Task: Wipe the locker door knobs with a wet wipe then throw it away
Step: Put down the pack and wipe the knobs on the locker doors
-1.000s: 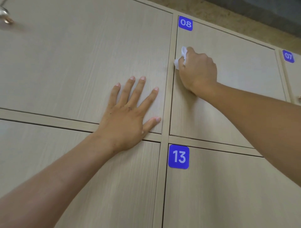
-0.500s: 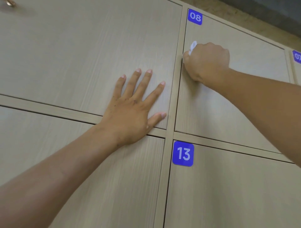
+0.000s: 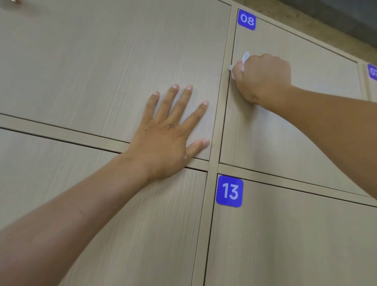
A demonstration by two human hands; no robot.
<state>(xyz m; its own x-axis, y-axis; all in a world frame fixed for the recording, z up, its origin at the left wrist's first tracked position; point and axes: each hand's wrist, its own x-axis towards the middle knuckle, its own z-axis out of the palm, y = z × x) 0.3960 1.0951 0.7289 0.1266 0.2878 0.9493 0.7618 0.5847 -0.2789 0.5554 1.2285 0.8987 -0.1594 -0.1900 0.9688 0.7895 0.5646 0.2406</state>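
Note:
My right hand (image 3: 263, 78) is closed in a fist around a white wet wipe (image 3: 244, 59) at the left edge of the light wood locker door 08 (image 3: 295, 126). Only scraps of the wipe stick out above and beside my fingers. The knob of this door is hidden under my fist. My left hand (image 3: 169, 132) lies flat with fingers spread on the door to the left (image 3: 102, 61), at its lower right corner. It holds nothing.
Blue number labels mark door 08 (image 3: 246, 19), door 13 (image 3: 230, 191) below it, and another door (image 3: 373, 71) at the right edge. A metal knob (image 3: 14, 1) peeks in at the top left corner. Above the lockers runs a dark ceiling strip (image 3: 336, 18).
My right fist has turned on the knob, so less of the wipe shows. The view has shifted slightly left and up. My left hand stays flat on the door.

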